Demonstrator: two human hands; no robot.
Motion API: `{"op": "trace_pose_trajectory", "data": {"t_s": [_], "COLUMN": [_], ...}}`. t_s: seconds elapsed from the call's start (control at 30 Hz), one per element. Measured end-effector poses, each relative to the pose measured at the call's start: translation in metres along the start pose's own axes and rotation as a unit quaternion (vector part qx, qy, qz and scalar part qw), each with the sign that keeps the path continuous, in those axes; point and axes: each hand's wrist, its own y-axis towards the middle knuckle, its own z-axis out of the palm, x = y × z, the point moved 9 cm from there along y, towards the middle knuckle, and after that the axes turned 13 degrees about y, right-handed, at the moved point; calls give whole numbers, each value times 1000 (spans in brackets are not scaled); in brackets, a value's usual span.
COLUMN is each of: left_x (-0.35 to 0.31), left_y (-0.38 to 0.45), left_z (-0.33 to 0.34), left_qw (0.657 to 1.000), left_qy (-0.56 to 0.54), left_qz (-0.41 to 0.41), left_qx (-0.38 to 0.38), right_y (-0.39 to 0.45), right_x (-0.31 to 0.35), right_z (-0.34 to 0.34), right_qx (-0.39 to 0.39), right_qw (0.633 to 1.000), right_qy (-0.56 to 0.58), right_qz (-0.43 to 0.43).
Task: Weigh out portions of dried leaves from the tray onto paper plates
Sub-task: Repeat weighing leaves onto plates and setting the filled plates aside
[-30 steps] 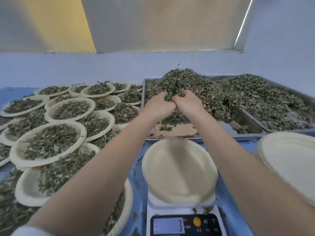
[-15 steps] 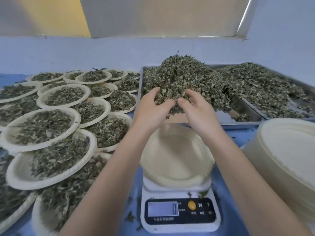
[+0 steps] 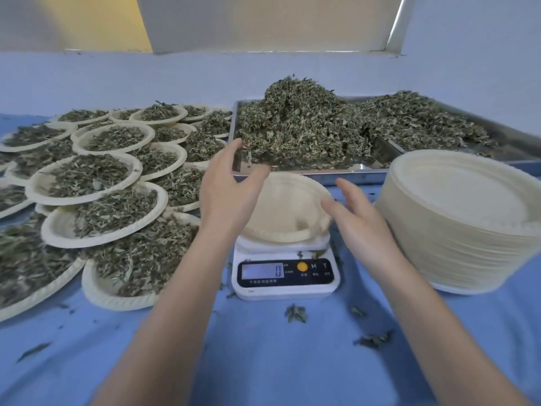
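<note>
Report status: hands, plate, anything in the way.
Left hand open, right hand open, both empty. Plate on scale, no leaves yet. Nothing blocking the tray.

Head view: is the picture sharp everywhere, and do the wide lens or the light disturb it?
Head view: the left hand and right hand are slightly motion-blurred; the scale display is too soft to read. The wide lens bends the stack of empty paper plates and the tray rim. Light is soft and even, with a mild reflection on the tray floor.

Both forearms are bare from the near frame edge up to the left hand [image 3: 227, 194] and right hand [image 3: 358, 222], with no sleeves, gloves, rings or watch showing.
</note>
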Motion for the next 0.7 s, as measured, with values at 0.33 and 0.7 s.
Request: {"op": "trace_pose_trajectory", "data": {"t_s": [0.33, 0.7], "left_x": [-10, -14], "left_y": [12, 143], "left_z": [4, 53], "left_qw": [999, 980], "left_qy": [26, 124], "left_qz": [14, 24], "left_qx": [23, 151], "right_y": [16, 171], "right_x": [31, 33], "right_z": [11, 59], "right_qx": [13, -15], "right_qw": [1000, 994], "right_qy": [-16, -73], "right_qz": [-9, 78]}}
